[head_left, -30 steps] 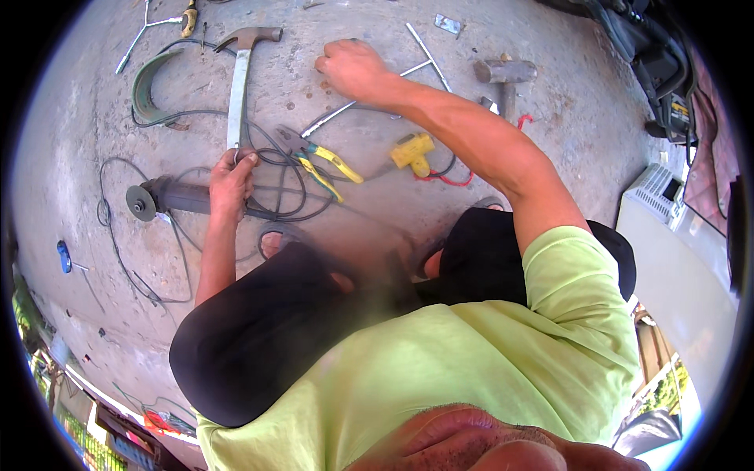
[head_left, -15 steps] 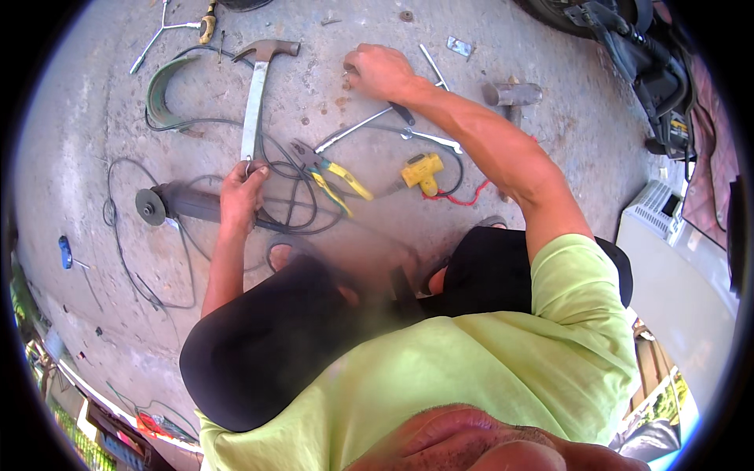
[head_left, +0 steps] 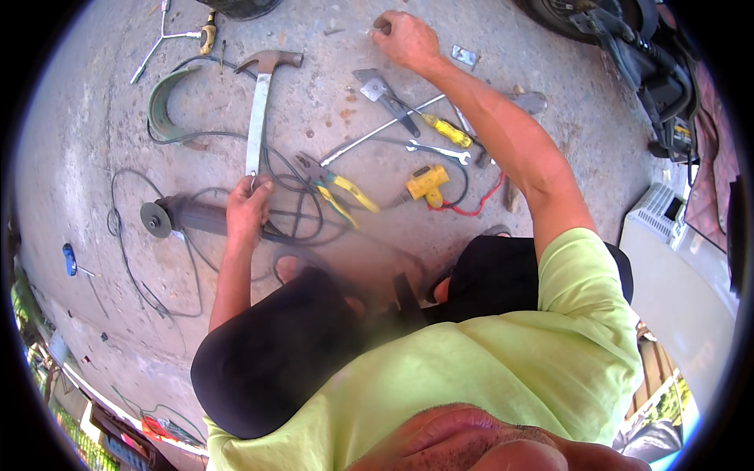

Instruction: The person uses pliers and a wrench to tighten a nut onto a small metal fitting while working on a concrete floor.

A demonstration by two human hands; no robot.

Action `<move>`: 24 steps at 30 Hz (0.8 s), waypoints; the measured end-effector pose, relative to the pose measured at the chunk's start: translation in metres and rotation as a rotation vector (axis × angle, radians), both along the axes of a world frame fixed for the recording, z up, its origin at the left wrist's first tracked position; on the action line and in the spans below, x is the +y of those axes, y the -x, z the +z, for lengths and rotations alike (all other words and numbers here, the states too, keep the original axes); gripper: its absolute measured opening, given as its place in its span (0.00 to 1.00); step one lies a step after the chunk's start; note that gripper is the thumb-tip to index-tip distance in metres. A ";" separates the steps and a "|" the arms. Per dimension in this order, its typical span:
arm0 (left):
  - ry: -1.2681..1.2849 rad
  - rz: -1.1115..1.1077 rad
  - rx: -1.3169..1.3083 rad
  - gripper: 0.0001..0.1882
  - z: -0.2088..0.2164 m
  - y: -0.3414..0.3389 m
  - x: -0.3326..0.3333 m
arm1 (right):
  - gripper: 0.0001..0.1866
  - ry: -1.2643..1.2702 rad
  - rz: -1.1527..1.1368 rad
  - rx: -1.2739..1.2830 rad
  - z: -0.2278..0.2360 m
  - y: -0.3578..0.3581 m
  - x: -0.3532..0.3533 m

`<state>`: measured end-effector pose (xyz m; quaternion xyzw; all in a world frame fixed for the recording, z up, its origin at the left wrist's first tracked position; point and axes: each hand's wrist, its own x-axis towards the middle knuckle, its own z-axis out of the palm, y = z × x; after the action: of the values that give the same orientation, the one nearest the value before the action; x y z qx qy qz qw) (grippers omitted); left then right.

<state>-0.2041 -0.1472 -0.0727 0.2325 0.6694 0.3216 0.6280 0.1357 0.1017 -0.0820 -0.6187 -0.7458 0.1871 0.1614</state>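
Rough concrete floor spreads under scattered tools. On it, the left hand grips the handle end of a claw hammer, whose head points away from the body. The right hand reaches far forward, fingers curled; whether they hold anything, I cannot tell. An angle grinder lies at the left hand; pliers lie right of the hammer, and a yellow-handled screwdriver and wrench farther right.
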 end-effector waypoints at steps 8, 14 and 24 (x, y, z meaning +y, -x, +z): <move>0.026 0.037 -0.027 0.08 0.008 0.001 -0.003 | 0.15 -0.033 -0.236 -0.100 -0.008 -0.030 0.071; 0.035 0.042 -0.005 0.08 0.009 0.006 -0.011 | 0.13 0.032 -0.156 -0.165 -0.017 -0.043 0.082; -0.121 0.111 -0.079 0.08 0.024 0.002 0.009 | 0.16 0.456 -0.008 0.722 0.014 0.051 -0.006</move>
<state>-0.2061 -0.1382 -0.0490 0.2197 0.6353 0.4046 0.6200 0.0844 0.0954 -0.0676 -0.5361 -0.5786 0.5514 0.2717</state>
